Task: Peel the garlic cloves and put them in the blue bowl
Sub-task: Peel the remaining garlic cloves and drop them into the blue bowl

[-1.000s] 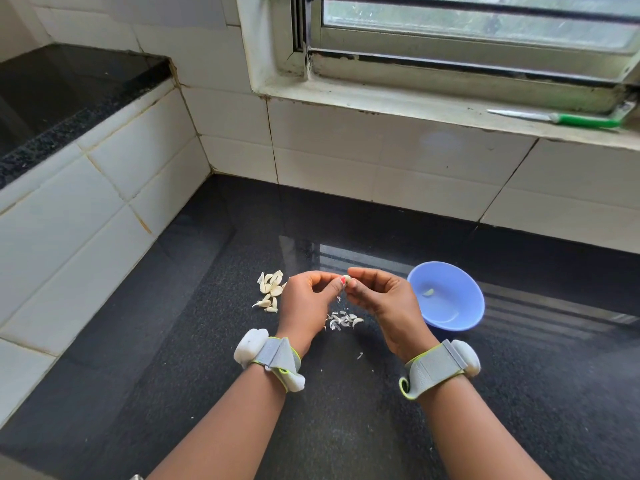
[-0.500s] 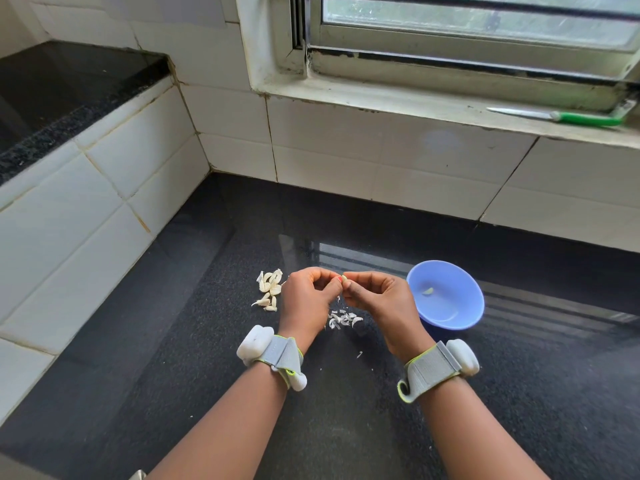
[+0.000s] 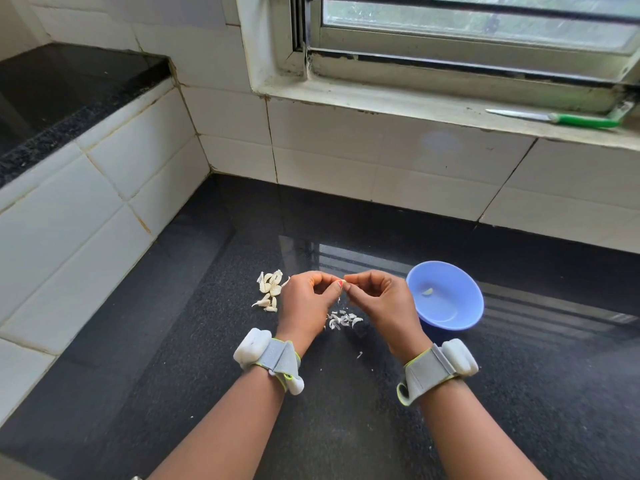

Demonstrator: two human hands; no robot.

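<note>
Bowl (image 3: pixel 450 317): blue, on the counter (image 3: pixel 346 410); holds one peeled clove (image 3: pixel 428 291).
Hands: just left of the bowl, left hand (image 3: pixel 306 308) and right hand (image 3: pixel 377 303) both pinch one clove (image 3: pixel 343 282) between their fingertips; peeling appears under way.
Unpeeled cloves (image 3: pixel 270 289): a small heap further left of the bowl, untouched.
Skins (image 3: pixel 343 320): scattered under the hands.
Progress: early, most cloves remain.
</note>
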